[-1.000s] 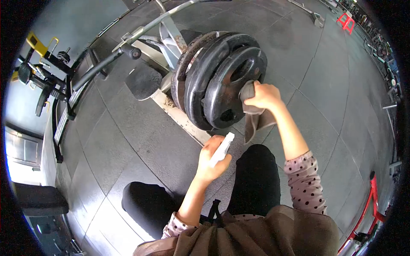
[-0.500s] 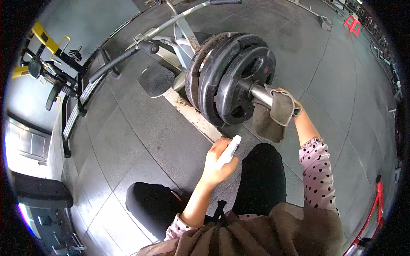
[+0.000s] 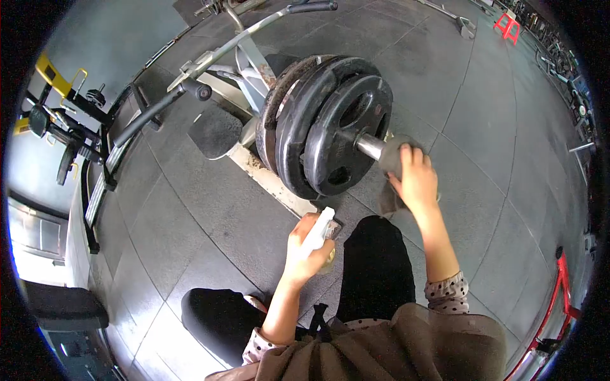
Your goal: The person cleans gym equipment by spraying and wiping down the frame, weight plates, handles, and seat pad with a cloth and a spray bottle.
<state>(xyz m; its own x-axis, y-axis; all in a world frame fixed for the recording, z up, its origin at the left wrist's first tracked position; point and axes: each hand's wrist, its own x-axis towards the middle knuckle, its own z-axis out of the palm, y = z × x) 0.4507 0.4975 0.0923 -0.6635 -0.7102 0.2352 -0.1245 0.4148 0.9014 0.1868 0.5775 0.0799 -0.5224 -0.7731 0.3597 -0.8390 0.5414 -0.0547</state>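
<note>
In the head view my right hand [image 3: 417, 180] presses a grey-brown cloth [image 3: 393, 157] around the outer end of a shiny metal bar [image 3: 368, 146]. Part of the cloth hangs below, behind the fingers. Black weight plates [image 3: 335, 143] are stacked on the bar to the left of that hand. My left hand [image 3: 301, 253] is closed around a spray bottle with a white trigger head [image 3: 320, 227]; some of its pale body shows under the fingers. The bottle is held low, above the floor and apart from the plates.
The plates belong to a machine with a pale, chipped base beam [image 3: 270, 181], a black pad [image 3: 216, 130] and long handles [image 3: 149, 117]. A yellow-and-black machine [image 3: 70, 95] stands left, with a red stool [image 3: 507, 27] far right. A red frame [image 3: 556, 301] is at lower right.
My right hand has shifted from the far side of the cloth to its top and outer end, with the fingers now visible. The left hand's spray bottle has turned, showing more of its body.
</note>
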